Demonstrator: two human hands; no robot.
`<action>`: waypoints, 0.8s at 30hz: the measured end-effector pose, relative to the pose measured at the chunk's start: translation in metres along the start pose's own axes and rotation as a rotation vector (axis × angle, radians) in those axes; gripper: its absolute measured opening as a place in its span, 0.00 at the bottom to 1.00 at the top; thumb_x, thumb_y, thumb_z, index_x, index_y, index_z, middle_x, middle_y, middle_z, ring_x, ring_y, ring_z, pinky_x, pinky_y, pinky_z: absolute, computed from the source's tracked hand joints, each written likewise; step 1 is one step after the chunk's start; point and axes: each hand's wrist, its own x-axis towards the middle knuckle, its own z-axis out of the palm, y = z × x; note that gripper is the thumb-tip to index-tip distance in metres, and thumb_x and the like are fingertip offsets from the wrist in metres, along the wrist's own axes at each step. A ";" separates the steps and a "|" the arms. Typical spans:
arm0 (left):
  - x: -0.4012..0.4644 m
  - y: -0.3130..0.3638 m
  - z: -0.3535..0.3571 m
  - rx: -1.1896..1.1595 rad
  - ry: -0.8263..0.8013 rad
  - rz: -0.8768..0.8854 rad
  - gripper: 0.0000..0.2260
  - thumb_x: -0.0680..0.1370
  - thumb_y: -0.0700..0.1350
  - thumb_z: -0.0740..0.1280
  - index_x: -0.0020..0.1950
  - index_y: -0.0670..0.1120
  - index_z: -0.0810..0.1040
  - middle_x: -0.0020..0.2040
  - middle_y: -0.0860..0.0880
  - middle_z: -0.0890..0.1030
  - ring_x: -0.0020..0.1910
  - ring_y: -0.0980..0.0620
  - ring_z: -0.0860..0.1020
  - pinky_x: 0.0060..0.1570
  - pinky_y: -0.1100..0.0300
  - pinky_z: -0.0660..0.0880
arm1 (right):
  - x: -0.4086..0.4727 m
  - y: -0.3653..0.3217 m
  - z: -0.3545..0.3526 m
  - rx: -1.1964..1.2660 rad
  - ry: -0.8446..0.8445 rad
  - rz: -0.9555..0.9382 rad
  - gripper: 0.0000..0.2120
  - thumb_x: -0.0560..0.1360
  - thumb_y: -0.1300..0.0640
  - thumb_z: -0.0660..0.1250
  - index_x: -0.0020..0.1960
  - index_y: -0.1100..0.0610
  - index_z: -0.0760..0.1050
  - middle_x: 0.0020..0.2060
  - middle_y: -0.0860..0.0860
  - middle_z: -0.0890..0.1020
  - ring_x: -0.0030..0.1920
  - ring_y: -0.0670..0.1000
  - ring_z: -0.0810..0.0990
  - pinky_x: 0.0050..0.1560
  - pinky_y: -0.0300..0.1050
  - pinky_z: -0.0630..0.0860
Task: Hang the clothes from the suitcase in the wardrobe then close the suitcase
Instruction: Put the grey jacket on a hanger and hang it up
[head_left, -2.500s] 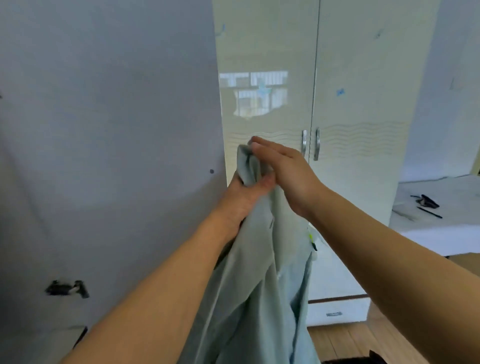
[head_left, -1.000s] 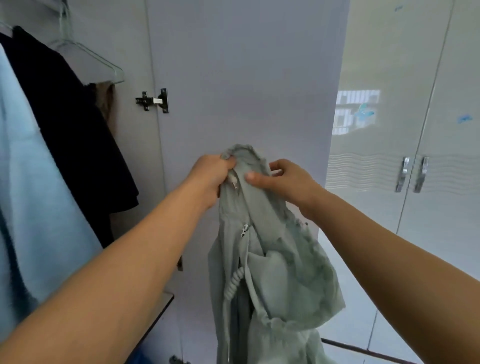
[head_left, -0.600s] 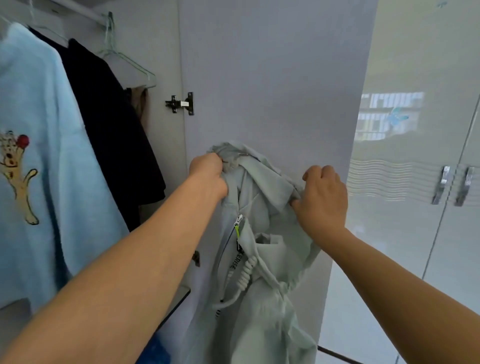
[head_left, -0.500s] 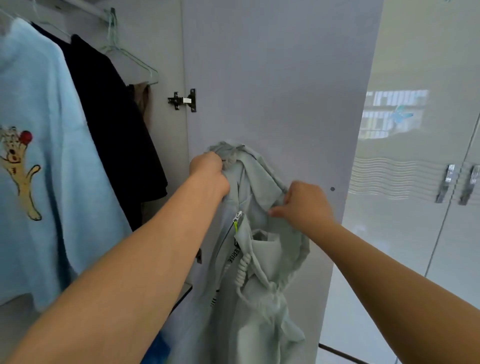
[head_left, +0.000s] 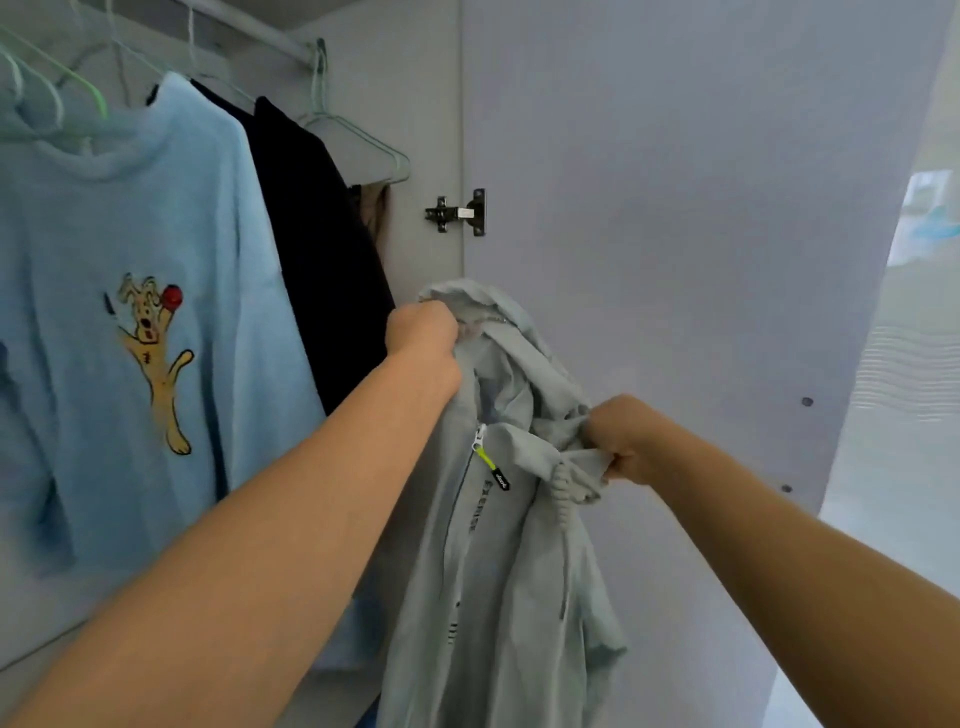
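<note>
A person stands at an open wardrobe, both bare arms reaching forward, holding a pale grey-green zip hoodie (head_left: 498, 545) up in the air in front of the inner face of the open wardrobe door (head_left: 675, 208). The left hand (head_left: 423, 332) is a closed fist gripping the bunched top of the hoodie near its collar; the right hand (head_left: 621, 441) is also closed, pinching a fold of the hood lower down and to the right. The rest of the garment hangs loose below, its zip pull with a yellow-green tab (head_left: 488, 460) showing. To the left, on the rail (head_left: 249, 28), hang a light blue sweatshirt with a cartoon dog (head_left: 130, 322), a black garment (head_left: 322, 260), and an empty pale green hanger (head_left: 358, 140) at the rail's right end. The suitcase is out of view. The hoodie is not yet on a hanger. To do this step well, it seems best to straighten the collar and shoulders first, then take the empty hanger and feed it into the neck opening, keeping one hand's grip so nothing slips.
</note>
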 end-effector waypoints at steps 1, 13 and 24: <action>0.007 -0.002 -0.010 0.168 0.042 0.093 0.15 0.79 0.37 0.57 0.65 0.37 0.72 0.49 0.42 0.78 0.49 0.43 0.78 0.50 0.52 0.77 | 0.001 -0.007 -0.005 0.131 0.053 -0.004 0.08 0.75 0.72 0.57 0.42 0.65 0.72 0.42 0.62 0.77 0.40 0.59 0.78 0.39 0.53 0.77; -0.016 -0.041 -0.044 0.992 -0.972 0.430 0.28 0.75 0.42 0.70 0.73 0.49 0.65 0.67 0.48 0.74 0.60 0.54 0.76 0.59 0.63 0.71 | -0.032 -0.080 0.011 0.759 0.076 -0.118 0.11 0.72 0.71 0.53 0.34 0.62 0.67 0.30 0.55 0.72 0.31 0.55 0.72 0.40 0.48 0.74; 0.033 0.046 -0.075 0.622 -0.281 0.423 0.07 0.78 0.44 0.62 0.43 0.48 0.78 0.44 0.51 0.79 0.44 0.54 0.76 0.38 0.62 0.71 | -0.032 -0.094 -0.014 -0.694 -0.021 -0.283 0.15 0.63 0.51 0.78 0.43 0.59 0.81 0.40 0.56 0.84 0.40 0.54 0.81 0.42 0.43 0.75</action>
